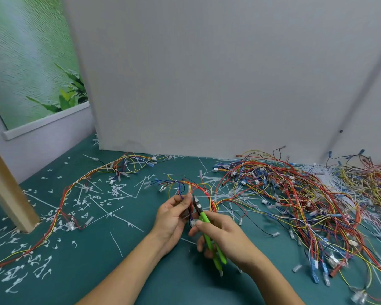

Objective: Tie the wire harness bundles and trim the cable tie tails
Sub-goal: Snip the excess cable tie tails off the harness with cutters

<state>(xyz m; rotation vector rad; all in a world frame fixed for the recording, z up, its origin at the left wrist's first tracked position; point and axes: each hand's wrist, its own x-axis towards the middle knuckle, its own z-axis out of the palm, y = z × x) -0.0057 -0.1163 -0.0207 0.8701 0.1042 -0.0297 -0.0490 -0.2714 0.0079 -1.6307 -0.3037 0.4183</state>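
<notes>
From my remote seat, the head camera shows a teal work surface [141, 271] running back to a tall, plain white panel [207, 73], which stands upright on it and fills most of my view. A small dark spot [341, 131] marks the panel at right, near a faint grey diagonal line [361, 84]. At far left, a bare wooden post [7, 190] slants up out of frame. Behind it, a hanging print [26, 51] of green leaves [73, 93] ends in a white rail [46, 122] against a pale wall [42, 148].

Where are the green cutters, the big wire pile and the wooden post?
green cutters [204, 217], head view, upper green handle.
big wire pile [306, 194], head view, middle of tangle.
wooden post [11, 194], head view, lower face.
</notes>
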